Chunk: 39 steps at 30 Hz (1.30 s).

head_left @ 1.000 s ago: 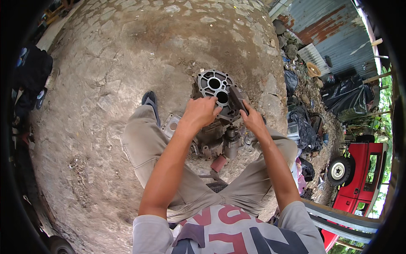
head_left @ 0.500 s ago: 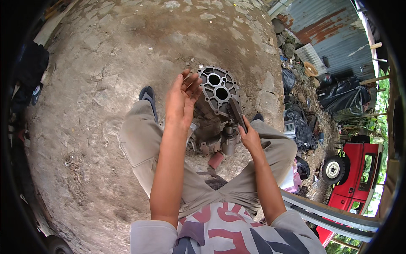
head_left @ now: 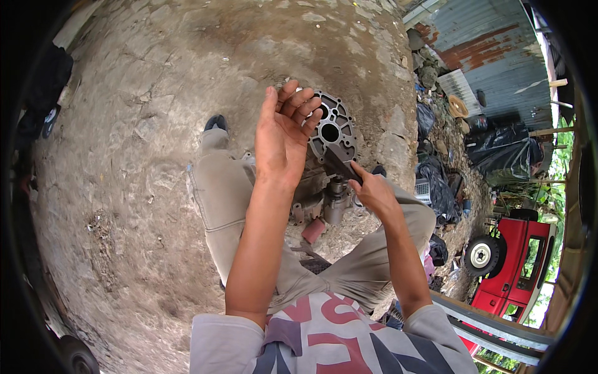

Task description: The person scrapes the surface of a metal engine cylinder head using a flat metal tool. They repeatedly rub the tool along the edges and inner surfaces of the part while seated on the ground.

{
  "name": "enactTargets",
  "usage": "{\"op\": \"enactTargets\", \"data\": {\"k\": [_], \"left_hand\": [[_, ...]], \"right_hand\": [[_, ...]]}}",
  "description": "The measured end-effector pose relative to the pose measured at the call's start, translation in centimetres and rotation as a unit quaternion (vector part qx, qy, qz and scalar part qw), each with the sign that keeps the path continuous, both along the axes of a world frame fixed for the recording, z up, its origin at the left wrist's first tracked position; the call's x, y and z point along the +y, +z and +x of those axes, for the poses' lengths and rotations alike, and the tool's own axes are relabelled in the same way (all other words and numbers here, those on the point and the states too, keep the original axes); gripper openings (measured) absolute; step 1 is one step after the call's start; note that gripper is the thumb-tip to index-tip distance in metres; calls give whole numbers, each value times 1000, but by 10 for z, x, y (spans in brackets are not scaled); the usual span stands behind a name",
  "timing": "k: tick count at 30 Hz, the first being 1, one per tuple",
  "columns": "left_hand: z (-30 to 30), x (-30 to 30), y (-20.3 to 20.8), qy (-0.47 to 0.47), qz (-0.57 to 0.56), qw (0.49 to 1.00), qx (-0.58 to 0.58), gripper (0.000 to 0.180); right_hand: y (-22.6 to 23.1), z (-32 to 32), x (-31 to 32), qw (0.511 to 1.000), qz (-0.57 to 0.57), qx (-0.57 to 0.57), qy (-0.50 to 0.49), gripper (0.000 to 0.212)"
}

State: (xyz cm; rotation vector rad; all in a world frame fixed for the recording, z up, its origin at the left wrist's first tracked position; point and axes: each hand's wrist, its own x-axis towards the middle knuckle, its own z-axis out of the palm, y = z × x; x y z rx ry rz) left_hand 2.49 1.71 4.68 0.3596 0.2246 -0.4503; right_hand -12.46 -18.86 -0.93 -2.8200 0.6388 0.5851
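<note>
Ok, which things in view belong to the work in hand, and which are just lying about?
Work in hand: metal casing; dark bar in the right hand; perhaps the reddish block near the casing.

Apparently just lying or standing about: black plastic sheeting; white ribbed panel; red vehicle.

An open-air repair yard is suggested by the rough stone ground [head_left: 156, 156], the metal machine part [head_left: 344, 128], the red car [head_left: 507, 271] and the rusty metal wall [head_left: 489, 53] (black bags [head_left: 439, 196] are strewn nearby).
</note>
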Motion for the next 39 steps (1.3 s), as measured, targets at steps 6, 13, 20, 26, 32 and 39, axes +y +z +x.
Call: {"op": "enactTargets", "data": {"k": [6, 13, 20, 26, 32, 39], "left_hand": [[-1, 4, 3, 73, 31, 997, -6, 26], [0, 9, 1, 97, 36, 995, 9, 23], [1, 9, 4, 101, 30, 994, 11, 23], [0, 13, 5, 106, 37, 994, 8, 25], [-2, 10, 4, 100, 40, 994, 9, 24], [0, 12, 4, 110, 37, 993, 14, 23]], "right_hand": [[-9, 11, 21, 1000, -2, -24, -1, 55], [11, 40, 20, 998, 27, 44, 31, 55], [-5, 50, 19, 999, -1, 23, 46, 54], [-55, -12, 24, 996, 35, -88, 4, 60], [-59, 32, 18, 993, 38, -109, -2, 57], [-142, -12, -3, 758, 431, -343, -349, 53]]}}
